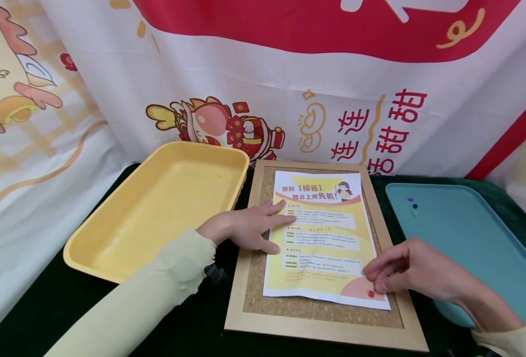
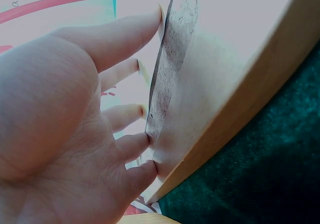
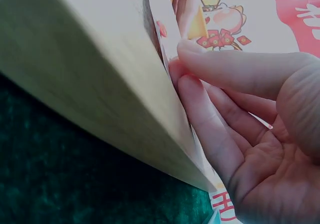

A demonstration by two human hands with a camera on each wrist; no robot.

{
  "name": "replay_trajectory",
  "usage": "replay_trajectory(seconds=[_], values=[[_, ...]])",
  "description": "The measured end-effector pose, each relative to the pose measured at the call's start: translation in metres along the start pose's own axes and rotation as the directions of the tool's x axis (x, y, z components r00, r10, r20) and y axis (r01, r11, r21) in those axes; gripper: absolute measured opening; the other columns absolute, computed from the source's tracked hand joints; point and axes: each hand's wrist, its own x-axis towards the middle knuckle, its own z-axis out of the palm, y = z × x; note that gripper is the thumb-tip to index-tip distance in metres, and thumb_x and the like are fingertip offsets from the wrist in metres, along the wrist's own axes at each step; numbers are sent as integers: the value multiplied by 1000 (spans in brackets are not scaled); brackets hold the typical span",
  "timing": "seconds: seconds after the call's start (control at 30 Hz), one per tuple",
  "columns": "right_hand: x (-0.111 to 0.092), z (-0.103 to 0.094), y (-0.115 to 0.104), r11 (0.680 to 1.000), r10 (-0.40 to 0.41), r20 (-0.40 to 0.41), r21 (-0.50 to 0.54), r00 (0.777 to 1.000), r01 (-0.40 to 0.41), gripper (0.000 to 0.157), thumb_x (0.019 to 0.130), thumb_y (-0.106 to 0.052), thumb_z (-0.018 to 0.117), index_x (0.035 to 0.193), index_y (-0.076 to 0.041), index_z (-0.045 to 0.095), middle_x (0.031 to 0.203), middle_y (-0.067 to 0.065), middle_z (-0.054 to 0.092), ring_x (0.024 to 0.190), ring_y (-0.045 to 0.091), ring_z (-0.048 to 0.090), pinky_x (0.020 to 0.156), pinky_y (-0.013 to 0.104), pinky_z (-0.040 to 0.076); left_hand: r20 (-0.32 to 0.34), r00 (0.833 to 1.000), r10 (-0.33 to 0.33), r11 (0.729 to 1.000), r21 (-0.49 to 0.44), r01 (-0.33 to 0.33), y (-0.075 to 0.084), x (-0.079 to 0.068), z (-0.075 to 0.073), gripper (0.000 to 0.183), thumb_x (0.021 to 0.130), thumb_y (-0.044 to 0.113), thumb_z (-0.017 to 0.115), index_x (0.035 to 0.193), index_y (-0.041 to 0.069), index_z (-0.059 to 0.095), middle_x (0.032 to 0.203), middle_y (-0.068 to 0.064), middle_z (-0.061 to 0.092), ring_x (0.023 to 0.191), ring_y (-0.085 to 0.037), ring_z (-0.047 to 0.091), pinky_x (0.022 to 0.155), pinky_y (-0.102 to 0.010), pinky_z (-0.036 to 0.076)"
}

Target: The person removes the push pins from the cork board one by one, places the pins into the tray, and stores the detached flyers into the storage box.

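A yellow printed sheet [image 1: 321, 238] lies on a wood-framed cork board [image 1: 321, 317]. My left hand [image 1: 254, 228] rests on the sheet's left edge, its fingers spread; in the left wrist view the thumb [image 2: 125, 38] and fingertips touch the paper's edge. A red pushpin [image 1: 371, 293] sits at the sheet's lower right corner. My right hand [image 1: 416, 272] is just beside that pin at the right edge, fingers loosely bent. In the right wrist view, thumb [image 3: 220, 66] and index fingertips are close together near the paper, with the red pin apart from them. Nothing shows between them.
A yellow plastic tub [image 1: 155, 213] stands left of the board. On the right lies a teal tray [image 1: 463, 238] with several small pins [image 1: 414, 206] in its far left corner. Dark green cloth [image 1: 182, 322] covers the table, and a printed banner [image 1: 245, 64] hangs behind.
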Motion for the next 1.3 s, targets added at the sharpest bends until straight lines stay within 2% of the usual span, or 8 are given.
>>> replay_trajectory(seconds=[0.2,0.5,0.73,1.03,1.3], values=[[0,2,-2,996,-44,24,-71,999,45,25,90,-19,86,114,-14,84,100,6,82,84,21,73,74,27,61,3,1000,-10,1000,3,10,0,1,-1,79,105,42,66,171,31,25,181,-3,-2,168,-30,-11,136,-55,7],[0,9,-7,992,-59,19,-115,998,61,20,86,-18,89,107,-19,86,95,3,80,80,19,70,71,26,60,5,1000,-9,1000,2,9,1,1,-1,79,105,42,66,171,30,24,181,-4,-3,168,-30,-11,136,-55,6],[1,11,-7,985,-74,31,-153,997,78,12,87,-20,88,99,-23,87,91,2,77,79,16,65,67,24,53,2,1000,-9,1000,3,9,0,1,-1,79,105,43,66,171,31,24,181,-3,-3,168,-29,-11,136,-55,6],[0,11,-6,980,-112,73,-154,991,122,7,90,-20,85,96,-23,86,92,2,75,79,15,64,66,23,51,4,1000,-3,1000,2,3,0,1,1,79,105,43,65,171,31,24,181,-3,-3,168,-30,-11,136,-55,6],[1,12,-5,974,-142,78,-166,987,153,3,91,-21,84,92,-22,82,91,2,72,82,15,64,68,24,50,1,1000,-6,1000,1,6,0,1,0,79,105,42,66,171,31,25,181,-3,-3,168,-29,-12,136,-55,6]])
